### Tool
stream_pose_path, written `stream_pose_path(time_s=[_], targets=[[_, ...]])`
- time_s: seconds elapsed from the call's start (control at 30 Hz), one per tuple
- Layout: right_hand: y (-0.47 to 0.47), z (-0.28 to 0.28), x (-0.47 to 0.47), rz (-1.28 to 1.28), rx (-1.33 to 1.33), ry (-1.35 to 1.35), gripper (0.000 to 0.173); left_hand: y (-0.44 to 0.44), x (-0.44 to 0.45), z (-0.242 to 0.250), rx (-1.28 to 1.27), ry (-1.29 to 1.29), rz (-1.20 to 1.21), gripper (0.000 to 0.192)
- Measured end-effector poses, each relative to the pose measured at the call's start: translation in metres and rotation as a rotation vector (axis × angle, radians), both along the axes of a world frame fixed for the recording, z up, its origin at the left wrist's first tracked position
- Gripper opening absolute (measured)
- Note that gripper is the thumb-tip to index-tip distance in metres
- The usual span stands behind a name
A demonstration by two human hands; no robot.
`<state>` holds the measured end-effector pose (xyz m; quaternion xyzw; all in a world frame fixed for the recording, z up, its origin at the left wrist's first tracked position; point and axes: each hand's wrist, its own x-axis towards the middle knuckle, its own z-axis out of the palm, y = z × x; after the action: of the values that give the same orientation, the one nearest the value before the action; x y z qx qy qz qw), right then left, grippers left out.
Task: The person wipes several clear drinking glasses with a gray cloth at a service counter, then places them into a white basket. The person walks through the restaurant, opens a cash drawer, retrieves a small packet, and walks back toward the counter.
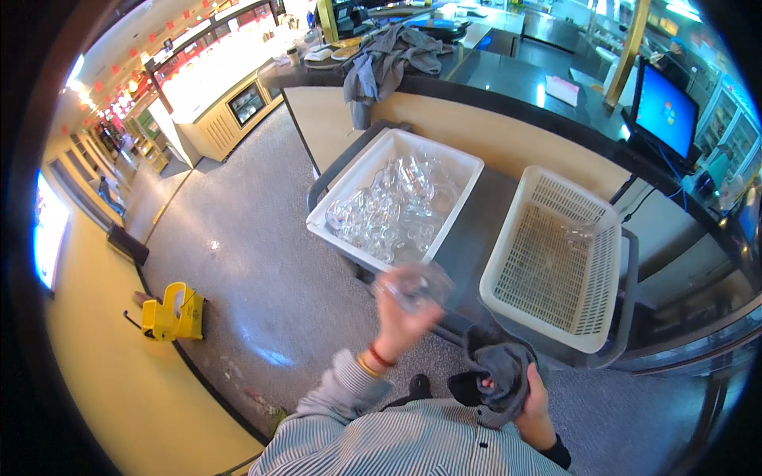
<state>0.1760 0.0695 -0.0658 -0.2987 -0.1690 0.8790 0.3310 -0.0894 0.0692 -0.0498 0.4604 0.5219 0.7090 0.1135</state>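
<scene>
My left hand (405, 318) holds a clear glass vessel (419, 285), blurred, just off the near edge of a white plastic tub (470, 184). Inside that tub lie several clear glass pieces (381, 208), jumbled together. My right hand (531, 404) grips a bunched grey cloth (503, 372) close in front of my body; some of its fingers are hidden by the folds. To the right of the tub, a white slotted plastic basket (491, 279) holds a small amount of clear glassware (578, 233) near its right side.
Tub and basket rest on a dark cart (470, 238) with a raised handle at each end. Behind it runs a counter (506, 74) with grey cloths (393, 59) and a monitor (665, 110). A yellow mop bucket (172, 315) stands by the left wall. A person (673, 62) is at the far right.
</scene>
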Motion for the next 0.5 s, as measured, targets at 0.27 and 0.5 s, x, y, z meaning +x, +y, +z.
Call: stream_pose_path(time_s=[0.27, 0.5], targets=[[-0.003, -0.018, 0.065, -0.359, -0.055, -0.782, 0.037, 0.177, -0.245, -0.030, -0.438, 0.197, 0.558, 0.050], [0.000, -0.008, 0.084, -0.479, -0.185, -0.807, 0.035, 0.253, -0.285, -0.063, -0.856, 0.533, 0.398, 0.065]])
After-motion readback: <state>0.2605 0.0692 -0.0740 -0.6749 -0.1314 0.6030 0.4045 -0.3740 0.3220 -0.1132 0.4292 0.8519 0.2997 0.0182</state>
